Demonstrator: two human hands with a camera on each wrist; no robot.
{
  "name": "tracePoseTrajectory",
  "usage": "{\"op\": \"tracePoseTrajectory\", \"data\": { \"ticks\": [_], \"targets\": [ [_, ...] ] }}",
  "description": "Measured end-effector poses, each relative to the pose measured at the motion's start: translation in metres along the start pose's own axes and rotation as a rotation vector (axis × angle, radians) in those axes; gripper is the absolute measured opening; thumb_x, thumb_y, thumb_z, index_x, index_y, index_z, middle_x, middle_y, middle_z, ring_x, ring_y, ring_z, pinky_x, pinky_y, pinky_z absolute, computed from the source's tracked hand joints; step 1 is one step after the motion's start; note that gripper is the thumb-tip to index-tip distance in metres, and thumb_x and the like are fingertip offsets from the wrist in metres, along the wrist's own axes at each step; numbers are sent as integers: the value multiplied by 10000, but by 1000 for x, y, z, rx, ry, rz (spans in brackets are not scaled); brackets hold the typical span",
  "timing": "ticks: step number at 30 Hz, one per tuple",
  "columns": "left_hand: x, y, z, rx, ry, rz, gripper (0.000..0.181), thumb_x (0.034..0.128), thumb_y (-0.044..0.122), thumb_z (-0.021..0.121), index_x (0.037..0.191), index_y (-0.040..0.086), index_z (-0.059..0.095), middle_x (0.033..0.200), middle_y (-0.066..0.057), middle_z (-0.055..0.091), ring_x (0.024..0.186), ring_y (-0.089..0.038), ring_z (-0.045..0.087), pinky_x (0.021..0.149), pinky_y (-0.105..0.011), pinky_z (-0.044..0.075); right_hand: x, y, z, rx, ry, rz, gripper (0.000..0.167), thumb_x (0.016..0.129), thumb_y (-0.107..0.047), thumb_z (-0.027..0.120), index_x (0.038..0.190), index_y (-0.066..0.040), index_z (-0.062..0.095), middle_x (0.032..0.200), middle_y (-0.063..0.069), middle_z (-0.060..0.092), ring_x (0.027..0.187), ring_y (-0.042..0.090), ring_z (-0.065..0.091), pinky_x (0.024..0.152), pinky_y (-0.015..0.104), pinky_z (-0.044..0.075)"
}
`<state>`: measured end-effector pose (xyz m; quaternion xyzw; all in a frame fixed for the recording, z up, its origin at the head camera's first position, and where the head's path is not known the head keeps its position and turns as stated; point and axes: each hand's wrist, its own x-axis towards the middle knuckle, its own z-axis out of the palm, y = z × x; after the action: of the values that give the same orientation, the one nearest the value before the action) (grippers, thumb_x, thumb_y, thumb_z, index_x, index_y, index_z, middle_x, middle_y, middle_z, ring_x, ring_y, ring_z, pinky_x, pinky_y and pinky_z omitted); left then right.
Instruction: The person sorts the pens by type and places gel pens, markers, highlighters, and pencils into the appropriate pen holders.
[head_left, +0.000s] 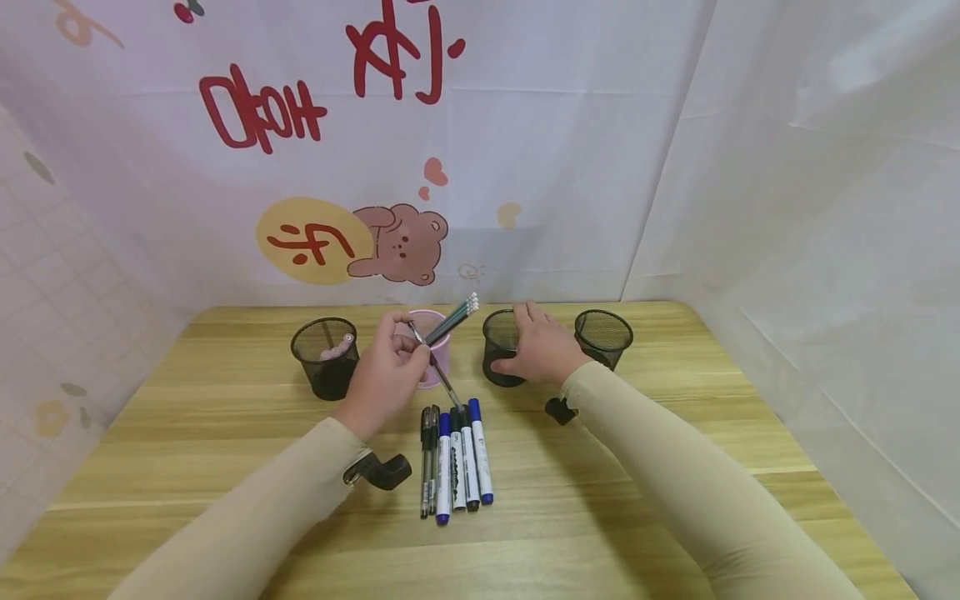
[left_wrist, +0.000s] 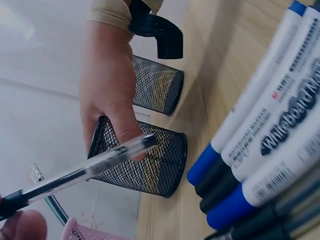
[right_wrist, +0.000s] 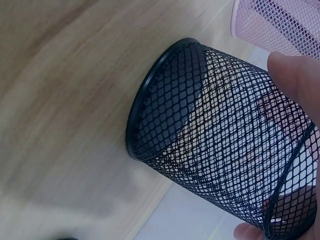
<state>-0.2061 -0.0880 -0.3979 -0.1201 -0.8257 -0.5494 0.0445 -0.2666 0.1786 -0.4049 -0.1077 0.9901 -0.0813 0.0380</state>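
Observation:
My left hand (head_left: 384,375) pinches a clear-barrelled pen (head_left: 447,385) with a dark grip, held slanting in front of the pink mesh cup (head_left: 441,358). Several green pencils (head_left: 453,321) with white ends lean in that cup. In the left wrist view the pen (left_wrist: 75,175) crosses in front of a black mesh cup (left_wrist: 165,165). My right hand (head_left: 546,346) grips the black mesh cup (head_left: 501,333) right of the pink one, thumb on its near side and fingers at the far rim. Through the mesh in the right wrist view, this cup (right_wrist: 225,125) shows no pens.
Whiteboard markers (head_left: 469,467) and two black pens (head_left: 428,467) lie side by side on the wooden table (head_left: 585,517). At the left stands a black mesh cup (head_left: 327,367) with pinkish rolled items; another black mesh cup (head_left: 604,333) stands at the right. A printed curtain hangs behind.

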Motion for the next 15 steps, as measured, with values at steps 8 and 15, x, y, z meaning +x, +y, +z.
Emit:
{"op": "tracePoseTrajectory", "data": {
  "ticks": [8,15],
  "targets": [
    [11,4,12,-133,154,20,437,1044,165,585,1431,140,384,1039,-159,723,808,-333,748,641,-283,595,0,0,0,12,5,-1,1206,852,-662,764,1683,-52,137,1742,239,175,1534,499,355,1154,665,430],
    [19,6,25,-273,243,54,423,1039,111,593,1410,100,388,1129,-198,715,887,-363,755,723,-251,643,1,0,1,18,-3,1,1204,849,-664,764,1678,-46,147,1737,255,175,1542,474,357,1126,624,480]
  ]
}}
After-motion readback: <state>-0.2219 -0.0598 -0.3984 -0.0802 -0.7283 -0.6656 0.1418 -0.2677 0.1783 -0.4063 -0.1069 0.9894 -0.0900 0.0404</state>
